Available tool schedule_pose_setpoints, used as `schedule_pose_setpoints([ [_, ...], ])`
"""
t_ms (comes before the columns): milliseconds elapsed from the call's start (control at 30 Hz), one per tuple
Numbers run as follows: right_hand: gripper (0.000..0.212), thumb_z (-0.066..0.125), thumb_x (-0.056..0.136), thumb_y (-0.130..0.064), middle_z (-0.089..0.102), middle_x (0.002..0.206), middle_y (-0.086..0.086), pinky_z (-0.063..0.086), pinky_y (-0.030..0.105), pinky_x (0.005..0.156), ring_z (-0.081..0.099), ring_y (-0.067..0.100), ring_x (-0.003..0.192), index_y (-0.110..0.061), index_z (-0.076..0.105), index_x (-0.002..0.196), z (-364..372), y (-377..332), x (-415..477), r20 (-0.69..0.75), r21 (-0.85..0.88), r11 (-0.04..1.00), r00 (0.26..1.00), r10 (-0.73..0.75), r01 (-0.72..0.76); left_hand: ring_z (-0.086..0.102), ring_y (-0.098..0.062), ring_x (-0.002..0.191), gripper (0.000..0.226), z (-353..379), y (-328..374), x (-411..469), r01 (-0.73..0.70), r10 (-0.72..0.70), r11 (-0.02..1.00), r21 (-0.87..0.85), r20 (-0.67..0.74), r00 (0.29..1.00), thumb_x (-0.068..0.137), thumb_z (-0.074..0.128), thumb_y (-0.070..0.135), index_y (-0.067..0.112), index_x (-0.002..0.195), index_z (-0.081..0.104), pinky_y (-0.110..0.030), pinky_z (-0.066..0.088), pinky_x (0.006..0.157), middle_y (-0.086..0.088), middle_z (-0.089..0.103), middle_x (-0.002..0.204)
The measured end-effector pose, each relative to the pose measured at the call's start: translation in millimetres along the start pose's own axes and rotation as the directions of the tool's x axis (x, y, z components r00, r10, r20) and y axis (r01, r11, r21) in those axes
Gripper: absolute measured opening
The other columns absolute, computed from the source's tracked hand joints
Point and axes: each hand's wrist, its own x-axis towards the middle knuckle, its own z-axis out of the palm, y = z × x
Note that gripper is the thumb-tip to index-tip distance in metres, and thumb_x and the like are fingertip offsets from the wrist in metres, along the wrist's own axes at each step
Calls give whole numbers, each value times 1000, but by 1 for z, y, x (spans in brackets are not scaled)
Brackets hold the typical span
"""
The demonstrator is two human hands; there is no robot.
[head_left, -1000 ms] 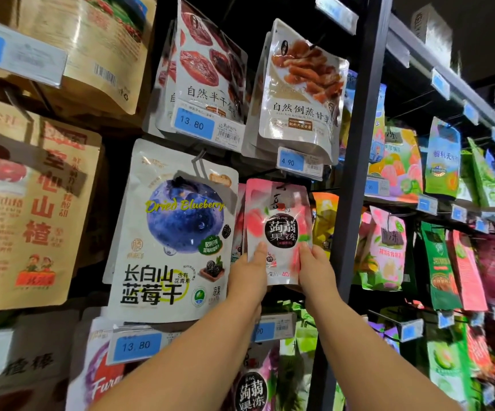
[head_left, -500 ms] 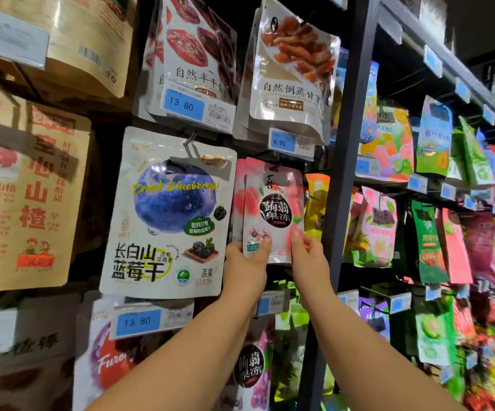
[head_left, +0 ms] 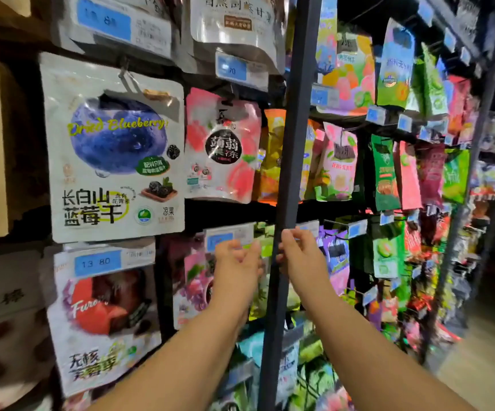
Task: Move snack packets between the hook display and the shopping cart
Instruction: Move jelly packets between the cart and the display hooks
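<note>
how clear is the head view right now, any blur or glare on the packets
Head view: the dried blueberry packet is fairly sharp, with glare on its foil top; packets at the far right smear with blur; the wide lens makes the dark upright post lean; shelf gaps are deep shadow.

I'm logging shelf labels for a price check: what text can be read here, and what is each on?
"Dried Blueberry!": blueberry pouch, top.
"长白山 蓝莓干" and "凉果": same pouch, lower part.
"13 80": blue price tag just below that pouch.
"蒟蒻": pink jelly pouch, in its black circle.
"Furo…" and "无核": red-fruit pouch; the rest is blurred.
All other tags and packets are too blurred or too small to read.
</note>
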Motion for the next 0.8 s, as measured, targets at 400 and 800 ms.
schedule_pose_setpoints([
  [400,24,48,101,-34,58,76,7,43,33,65,56,18,66,-20,54,83,-178,187,-197,-125,-281,792,839,530,-543,57,-17,61,46,29,-227,-195,138,-519,787,601,526,674,93,57,31,13,127,33,-39,53,70,5,54,60],
  [800,29,44,100,-45,56,97,3,46,37,83,57,25,92,-18,50,109,-302,264,-386,-307,-429,341,490,816,-837,64,-29,89,51,23,-301,-315,-340,-706,538,771,633,318,87,50,54,32,124,22,-41,50,77,5,64,80],
])
